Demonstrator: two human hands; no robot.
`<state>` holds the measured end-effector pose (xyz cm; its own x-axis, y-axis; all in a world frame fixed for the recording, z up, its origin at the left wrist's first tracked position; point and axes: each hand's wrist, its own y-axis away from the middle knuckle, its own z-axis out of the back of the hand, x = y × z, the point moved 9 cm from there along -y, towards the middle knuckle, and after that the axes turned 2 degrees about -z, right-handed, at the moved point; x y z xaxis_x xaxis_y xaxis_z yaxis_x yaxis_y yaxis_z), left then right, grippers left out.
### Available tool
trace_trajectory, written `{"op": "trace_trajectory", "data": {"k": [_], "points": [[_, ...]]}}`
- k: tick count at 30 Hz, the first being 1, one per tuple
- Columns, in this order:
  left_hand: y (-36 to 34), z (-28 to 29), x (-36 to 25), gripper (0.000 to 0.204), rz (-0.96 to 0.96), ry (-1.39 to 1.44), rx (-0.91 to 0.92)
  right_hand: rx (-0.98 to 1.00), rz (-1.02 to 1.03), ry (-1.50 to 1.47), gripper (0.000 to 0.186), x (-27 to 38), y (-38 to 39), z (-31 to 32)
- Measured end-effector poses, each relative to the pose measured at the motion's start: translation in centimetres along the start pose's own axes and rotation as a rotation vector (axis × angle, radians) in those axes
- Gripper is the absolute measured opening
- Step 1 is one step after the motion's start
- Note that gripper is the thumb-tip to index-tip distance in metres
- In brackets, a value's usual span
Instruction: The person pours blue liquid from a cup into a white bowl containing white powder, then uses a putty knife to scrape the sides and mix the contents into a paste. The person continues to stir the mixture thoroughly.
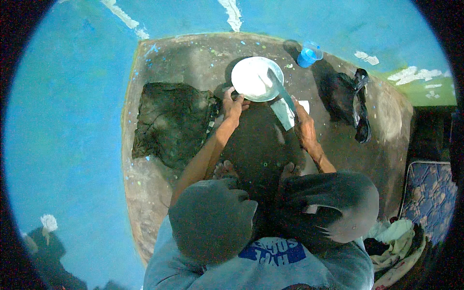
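Observation:
A round pale bowl (240, 89) of white paste (253, 77) stands on the floor in front of me. My left hand (233, 105) grips its near left rim, the thumb against the side and the fingers under the edge. In my right hand (304, 126) is a long grey-green spatula (284, 90), held by its lower end; its far end dips into the paste at the bowl's right side. A pale flat strip (283, 114) lies just below the bowl, beside my right hand. Its kind is unclear.
A dark crumpled cloth (169, 123) lies at the left. Beyond the bowl, to the right, is a clear cup (310, 54) with blue contents. A black plastic bag (360, 106) lies right of my hand. Blue walls (77, 121) with white patches border the speckled floor (193, 53).

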<state>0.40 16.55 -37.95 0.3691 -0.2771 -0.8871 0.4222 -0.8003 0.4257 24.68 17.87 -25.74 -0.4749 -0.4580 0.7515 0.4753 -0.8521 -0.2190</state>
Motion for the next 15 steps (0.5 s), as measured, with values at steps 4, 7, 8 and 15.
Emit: {"op": "trace_trajectory", "data": {"k": [4, 7, 8, 15], "points": [[-0.3, -0.8, 0.3, 0.047, -0.022, -0.004, 0.031, 0.068, -0.1, 0.021, 0.059, -1.1, 0.2, -0.4], [-1.2, 0.2, 0.9, 0.046, -0.049, -0.065, 0.04, -0.041, -0.258, -0.056, 0.053, -1.7, 0.7, 1.7], [-1.1, -1.0, 0.5, 0.045, -0.103, -0.051, 0.104, -0.105, -0.288, -0.021, 0.051, -1.8, 1.1, 3.7], [-1.4, 0.6, 2.0, 0.055, -0.065, -0.085, 0.115, -0.648, -0.173, 0.236, 0.054, 0.5, 6.0, 20.7]]}}
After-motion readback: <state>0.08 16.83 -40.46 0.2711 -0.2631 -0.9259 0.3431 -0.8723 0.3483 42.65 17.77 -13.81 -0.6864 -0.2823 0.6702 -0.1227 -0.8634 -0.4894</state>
